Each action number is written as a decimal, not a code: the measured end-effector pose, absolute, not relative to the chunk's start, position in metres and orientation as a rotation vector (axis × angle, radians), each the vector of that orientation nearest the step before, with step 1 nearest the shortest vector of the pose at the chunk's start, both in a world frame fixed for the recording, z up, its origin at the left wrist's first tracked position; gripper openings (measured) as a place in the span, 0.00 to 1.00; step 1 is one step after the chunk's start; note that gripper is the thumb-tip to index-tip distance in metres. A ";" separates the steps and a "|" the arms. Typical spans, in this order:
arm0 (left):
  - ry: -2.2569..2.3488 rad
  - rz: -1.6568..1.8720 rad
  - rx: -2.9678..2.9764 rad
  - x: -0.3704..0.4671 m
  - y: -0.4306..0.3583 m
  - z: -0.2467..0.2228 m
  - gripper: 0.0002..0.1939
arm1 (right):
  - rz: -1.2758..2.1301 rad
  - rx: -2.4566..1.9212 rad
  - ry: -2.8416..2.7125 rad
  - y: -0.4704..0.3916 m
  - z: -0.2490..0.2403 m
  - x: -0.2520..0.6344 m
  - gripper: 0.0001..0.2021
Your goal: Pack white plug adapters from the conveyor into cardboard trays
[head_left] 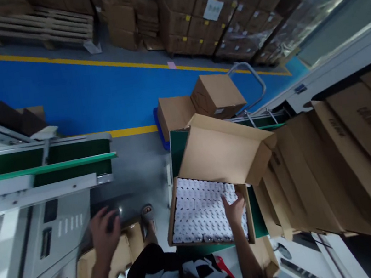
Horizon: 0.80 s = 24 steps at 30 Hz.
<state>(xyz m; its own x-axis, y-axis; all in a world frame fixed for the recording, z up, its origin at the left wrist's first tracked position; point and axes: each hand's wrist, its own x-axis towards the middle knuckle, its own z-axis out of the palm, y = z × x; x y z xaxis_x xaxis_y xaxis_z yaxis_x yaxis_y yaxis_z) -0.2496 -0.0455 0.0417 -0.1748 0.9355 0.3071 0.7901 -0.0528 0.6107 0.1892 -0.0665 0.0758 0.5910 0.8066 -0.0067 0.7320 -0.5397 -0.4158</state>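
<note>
An open cardboard carton (170,227) sits in front of me, with its lid (220,152) folded back. Tight rows of small white cylinders (196,209) with dark marks on their ends fill it. My right hand (236,210) reaches into the carton's right side, thumb and fingers set around some of the cylinders there. My left hand (105,234) hangs in the air to the left of the carton, somewhat blurred. Its fingers are bent and apart, and I see nothing held in them.
At left a green conveyor belt (75,150) ends near a machine housing (62,232). Folded cartons (303,177) lean in a row at right. Two closed-looking boxes (216,92) stand beyond the carton. An opened box (134,242) lies low beside my foot (147,214). Stacked cartons (195,16) line the back.
</note>
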 end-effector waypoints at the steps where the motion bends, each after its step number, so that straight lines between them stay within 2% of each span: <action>1: 1.907 1.021 1.887 -0.219 -0.050 0.041 0.09 | 0.290 -2.480 -1.212 -0.062 0.075 0.208 0.19; 3: 1.725 0.967 1.918 -0.167 -0.056 0.045 0.09 | 0.334 -2.550 -1.146 -0.051 0.068 0.234 0.22; 7: 1.497 0.844 1.965 -0.103 -0.062 0.059 0.10 | 0.431 -2.675 -1.000 -0.037 0.042 0.263 0.44; 9: 1.447 0.808 1.985 -0.089 -0.066 0.064 0.10 | 0.476 -2.713 -0.935 -0.036 0.032 0.272 0.48; 13: 1.440 0.760 2.000 -0.081 -0.071 0.071 0.09 | 0.545 -2.735 -0.877 -0.034 0.023 0.279 0.45; 17: 1.432 0.745 1.955 -0.079 -0.070 0.076 0.08 | 0.484 -2.755 -0.868 -0.028 0.027 0.277 0.49; 19: 1.404 0.766 1.863 -0.070 -0.069 0.080 0.08 | 0.449 -2.750 -0.871 -0.031 0.038 0.274 0.48; 22: 1.369 0.815 1.476 -0.041 -0.070 0.094 0.09 | 0.340 -2.641 -0.968 -0.049 0.068 0.256 0.43; 24: 1.277 0.787 1.011 -0.018 -0.068 0.109 0.14 | 0.223 -2.444 -1.158 -0.062 0.092 0.227 0.42</action>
<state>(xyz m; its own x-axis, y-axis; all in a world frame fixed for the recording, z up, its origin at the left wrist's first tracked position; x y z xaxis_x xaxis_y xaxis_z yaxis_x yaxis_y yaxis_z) -0.0179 -0.0679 0.1090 0.1505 0.9103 -0.3856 0.0648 0.3801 0.9227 0.2268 -0.0623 0.0925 0.6393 0.7681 0.0361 0.7000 -0.5618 -0.4408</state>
